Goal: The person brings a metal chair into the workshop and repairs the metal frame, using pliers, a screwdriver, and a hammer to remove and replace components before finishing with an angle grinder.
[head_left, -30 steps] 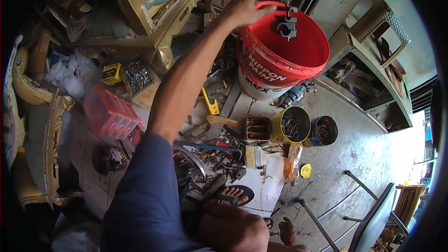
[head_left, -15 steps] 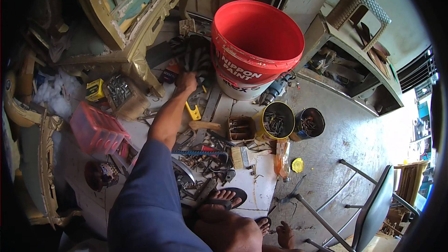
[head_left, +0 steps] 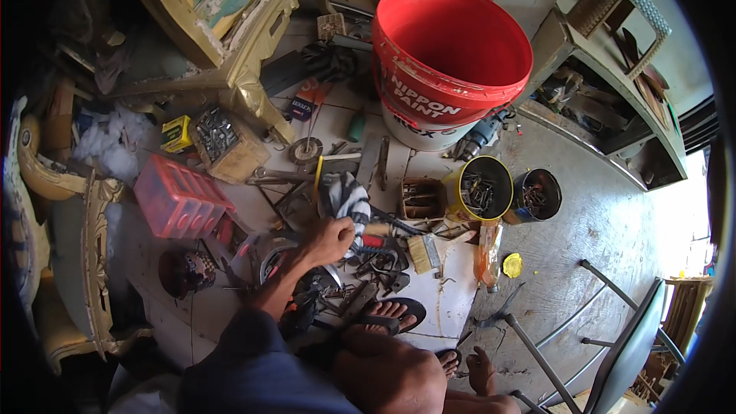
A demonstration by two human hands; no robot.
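My left hand (head_left: pixel 330 241) is closed on a grey-and-white striped cloth (head_left: pixel 345 198), which hangs bunched over the tools on the tiled floor. Under and around it lie a yellow-framed tool (head_left: pixel 317 180), partly covered, and a heap of metal tools and loose hardware (head_left: pixel 383 261). Low at the right, beside my sandalled foot (head_left: pixel 389 313), my right hand (head_left: pixel 481 370) hangs with its fingers loosely apart and nothing visible in it.
A big red-and-white bucket (head_left: pixel 429 100) stands beyond the tools. Nearby are a drill (head_left: pixel 484 136), two tins of screws (head_left: pixel 479 188), a wooden-handled brush (head_left: pixel 423 253) and a red drawer box (head_left: pixel 180 199). A carved gold chair (head_left: pixel 245 100) stands far left, a metal-legged chair (head_left: pixel 629 345) at right.
My left hand has come back toward me from beside the bucket, bringing the striped cloth over the tool heap. The view has shifted slightly. My right hand stays low by my foot.
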